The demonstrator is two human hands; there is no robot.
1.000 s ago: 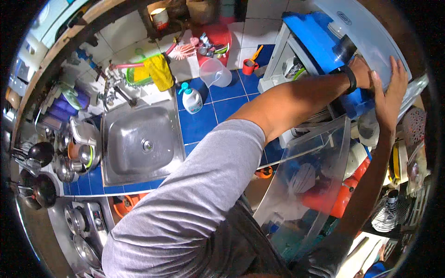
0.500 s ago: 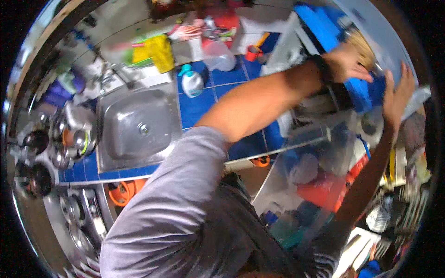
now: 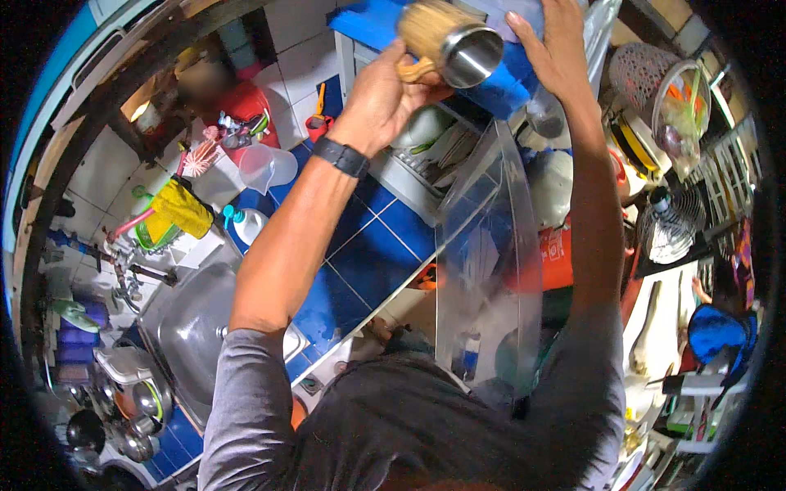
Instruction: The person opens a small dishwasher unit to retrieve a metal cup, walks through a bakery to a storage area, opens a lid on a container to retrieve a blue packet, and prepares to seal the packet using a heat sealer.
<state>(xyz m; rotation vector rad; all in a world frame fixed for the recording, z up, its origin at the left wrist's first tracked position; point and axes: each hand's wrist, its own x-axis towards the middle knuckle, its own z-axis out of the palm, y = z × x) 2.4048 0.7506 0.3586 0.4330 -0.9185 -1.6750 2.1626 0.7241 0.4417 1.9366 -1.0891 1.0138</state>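
Observation:
At the top middle, my left hand point(image 3: 381, 98) is closed round the handle of a mug point(image 3: 427, 34) with a wood-look body and a shiny steel lining. The mug is tipped sideways, its mouth turned to the right and toward me, and the inside I can see holds nothing. To its right my right hand point(image 3: 565, 53) is raised with thumb and fingers apart, against or just in front of a pale bluish panel point(image 3: 509, 15); whether it touches is unclear. Blue sheeting point(image 3: 509, 86) lies below and behind the mug, over a white dish cabinet point(image 3: 401, 184).
A clear cabinet door point(image 3: 491, 270) stands open below my hands. On the blue-tiled counter point(image 3: 372, 237) are a white bottle point(image 3: 246, 225) with a teal top and a steel sink point(image 3: 192, 327). Pots point(image 3: 135, 409) crowd the lower left. A fan-like wire cage point(image 3: 667, 225) stands right.
My view has turned to the right. The mug, held in my left hand, has come away from the panel and its opening now shows. My right hand stays near the panel, fingers spread.

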